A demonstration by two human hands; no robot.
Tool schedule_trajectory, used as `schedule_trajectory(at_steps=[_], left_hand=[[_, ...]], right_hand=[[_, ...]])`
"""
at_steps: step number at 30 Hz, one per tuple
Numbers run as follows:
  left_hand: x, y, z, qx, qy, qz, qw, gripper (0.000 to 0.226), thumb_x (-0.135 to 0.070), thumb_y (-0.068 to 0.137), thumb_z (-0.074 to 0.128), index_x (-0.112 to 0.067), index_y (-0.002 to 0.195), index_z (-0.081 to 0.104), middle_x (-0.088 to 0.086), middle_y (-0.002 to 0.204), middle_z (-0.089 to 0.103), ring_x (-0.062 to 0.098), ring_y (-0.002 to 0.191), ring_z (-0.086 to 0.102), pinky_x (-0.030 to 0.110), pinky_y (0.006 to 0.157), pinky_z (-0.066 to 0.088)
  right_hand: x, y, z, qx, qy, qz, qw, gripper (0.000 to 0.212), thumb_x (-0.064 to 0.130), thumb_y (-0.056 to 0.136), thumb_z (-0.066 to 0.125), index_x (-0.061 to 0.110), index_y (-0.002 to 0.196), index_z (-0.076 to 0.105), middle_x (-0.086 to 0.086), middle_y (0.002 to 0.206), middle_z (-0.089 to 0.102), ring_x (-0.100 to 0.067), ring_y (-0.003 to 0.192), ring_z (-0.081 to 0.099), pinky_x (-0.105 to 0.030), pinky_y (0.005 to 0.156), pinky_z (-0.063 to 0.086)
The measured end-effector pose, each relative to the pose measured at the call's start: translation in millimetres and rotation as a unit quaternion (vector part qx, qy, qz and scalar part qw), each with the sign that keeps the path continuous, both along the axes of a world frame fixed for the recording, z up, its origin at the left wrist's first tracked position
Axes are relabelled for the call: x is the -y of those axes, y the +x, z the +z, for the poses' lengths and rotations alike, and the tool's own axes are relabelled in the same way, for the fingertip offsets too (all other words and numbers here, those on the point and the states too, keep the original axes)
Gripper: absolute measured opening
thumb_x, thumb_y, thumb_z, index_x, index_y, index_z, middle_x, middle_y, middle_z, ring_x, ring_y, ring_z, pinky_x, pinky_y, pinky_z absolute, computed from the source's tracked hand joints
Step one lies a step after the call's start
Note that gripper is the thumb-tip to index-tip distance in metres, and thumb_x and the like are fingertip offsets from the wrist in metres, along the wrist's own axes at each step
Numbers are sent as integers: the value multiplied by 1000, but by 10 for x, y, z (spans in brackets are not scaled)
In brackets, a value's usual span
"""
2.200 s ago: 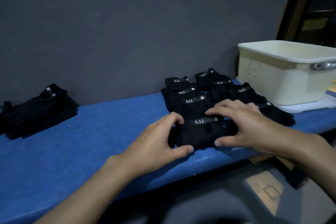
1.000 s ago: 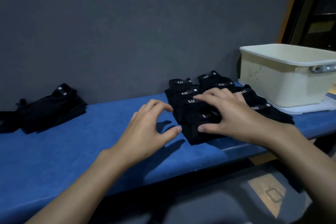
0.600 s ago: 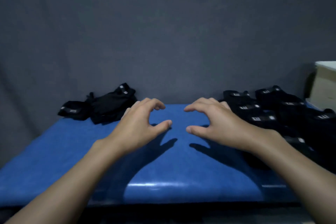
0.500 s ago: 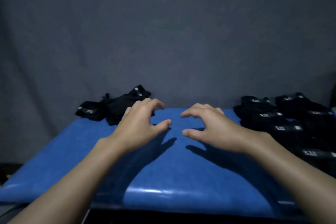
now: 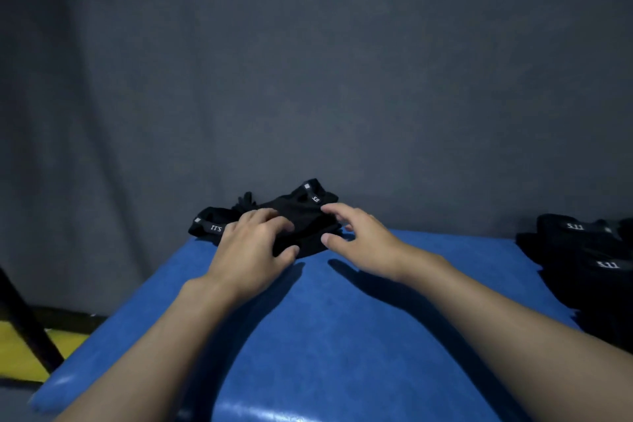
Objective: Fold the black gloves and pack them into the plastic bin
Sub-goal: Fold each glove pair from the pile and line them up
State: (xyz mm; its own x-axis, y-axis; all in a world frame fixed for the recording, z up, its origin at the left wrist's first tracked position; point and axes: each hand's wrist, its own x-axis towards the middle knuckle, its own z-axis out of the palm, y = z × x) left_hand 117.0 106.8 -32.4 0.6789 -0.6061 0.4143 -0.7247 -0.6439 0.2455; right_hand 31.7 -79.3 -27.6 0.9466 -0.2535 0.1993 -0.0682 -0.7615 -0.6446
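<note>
Both hands shift from folded stack (image 5: 582,250), right, to unfolded gloves (image 5: 301,216), far left. Left hand (image 5: 253,250) curves over pile, grip unclear; right hand (image 5: 359,240) spread, empty. Next fold begins.

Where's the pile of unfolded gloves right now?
Head view: the unfolded gloves lie at the blue table's far left edge by the grey wall, under the left hand.

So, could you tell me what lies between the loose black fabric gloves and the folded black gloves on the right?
Only the right hand and bare blue padded tabletop, as the head view shows.
</note>
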Motion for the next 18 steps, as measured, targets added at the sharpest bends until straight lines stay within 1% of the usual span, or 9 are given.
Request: schedule_trajectory(at_steps=[2,4,7,8,10,12,13,15,18], left_hand=[[-4,23,-13,-4,22,-3,1000,43,-47,92,58,-33,132,57,-9,148,42,12,143,29,39,113,24],[-6,50,-21,-3,38,-7,999,45,-48,94,54,-33,136,53,-11,151,39,10,144,26,40,114,22],[-22,82,-8,-3,26,-3,1000,44,-44,96,52,-31,138,52,-14,148,42,7,142,28,40,112,22],[-31,88,-1,-5,21,-2,1000,43,-42,96,52,-31,138,52,-14,146,44,7,141,30,40,111,23],[-50,100,-2,-14,12,-4,1000,42,-41,96,52,-31,137,52,-16,142,47,7,138,34,41,110,25],[-63,106,-5,-22,4,-6,1000,40,-40,96,52,-32,135,53,-16,138,49,8,135,37,42,109,28],[-64,106,1,-24,-2,-6,1000,39,-39,96,52,-32,134,53,-16,137,50,9,134,38,42,108,28],[-65,96,44,-24,-24,-8,999,37,-38,96,52,-32,132,54,-16,134,51,10,131,41,41,106,30],[-45,51,138,-24,-81,-23,996,32,-36,96,53,-32,128,56,-17,128,55,11,123,46,40,106,34]], right_hand=[[-13,108,-26,5,26,-3,1000,57,52,83,55,48,137,39,6,141,47,-16,137,36,-45,113,33],[-18,199,-47,10,51,-7,999,62,56,78,54,48,138,39,7,139,48,-17,136,37,-45,113,34],[-34,290,-66,12,87,-19,996,74,64,68,53,43,139,41,9,137,52,-17,134,42,-46,109,39],[-40,307,-60,14,96,-24,995,74,63,70,54,40,139,43,9,136,53,-17,132,43,-46,108,41],[-57,304,-26,23,104,-33,994,61,49,84,58,30,141,46,9,135,51,-18,129,44,-45,107,42],[-62,284,0,41,112,-36,992,48,32,95,57,21,141,49,9,127,49,-16,121,48,-37,102,43],[-74,260,23,60,114,-35,991,44,26,96,56,17,139,52,9,124,50,-13,117,50,-32,100,43],[-110,184,81,127,128,-33,983,36,17,96,57,10,131,60,6,123,58,-9,110,57,-22,96,44],[-145,5,205,240,184,-42,952,23,11,91,64,7,113,69,2,112,68,-6,99,64,-13,89,47]])
